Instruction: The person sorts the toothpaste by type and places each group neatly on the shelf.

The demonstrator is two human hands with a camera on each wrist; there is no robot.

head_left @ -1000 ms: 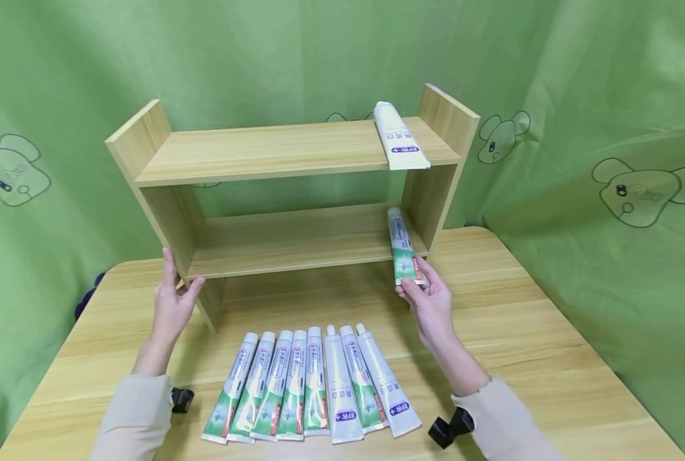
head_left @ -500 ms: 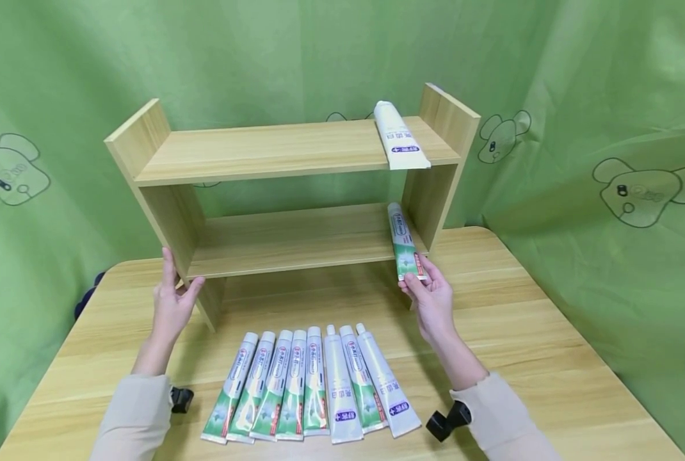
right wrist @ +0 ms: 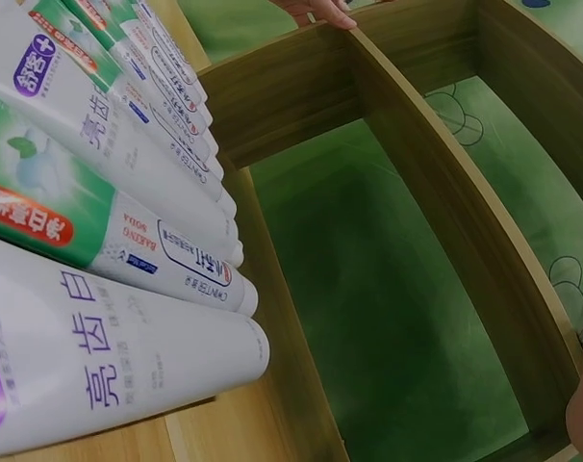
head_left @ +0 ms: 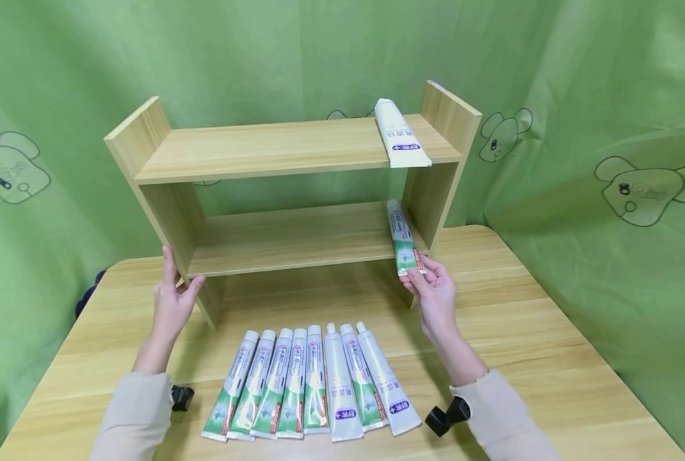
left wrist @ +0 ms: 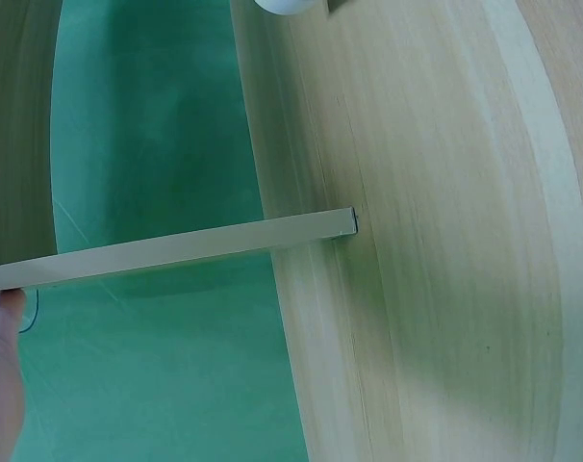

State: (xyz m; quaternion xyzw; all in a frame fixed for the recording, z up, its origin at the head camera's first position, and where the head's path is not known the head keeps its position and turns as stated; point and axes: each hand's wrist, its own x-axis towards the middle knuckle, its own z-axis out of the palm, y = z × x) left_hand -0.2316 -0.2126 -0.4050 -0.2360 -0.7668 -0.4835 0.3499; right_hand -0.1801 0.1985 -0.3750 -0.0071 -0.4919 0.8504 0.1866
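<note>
A wooden shelf rack (head_left: 296, 166) stands on the table with two boards. My right hand (head_left: 437, 294) pinches the flat end of a white-and-green toothpaste tube (head_left: 403, 240), which lies cap inward on the right end of the lower board. My left hand (head_left: 172, 301) touches the left side panel's front edge with index finger and thumb spread; its other fingers are hidden. On the upper board's right end lies a white toothpaste tube (head_left: 400, 131). A row of several toothpaste tubes (head_left: 314, 384), green-and-white and plain white, is on the table before the rack.
The wooden table (head_left: 550, 358) reaches out on both sides of the rack. Green curtains (head_left: 250, 57) with cartoon heads hang behind and beside it. A small dark object (head_left: 86, 294) sits by the table's left rear edge.
My right hand has pushed the green-and-white tube slightly farther back onto the lower board. The left hand and the row of tubes have stayed in place.
</note>
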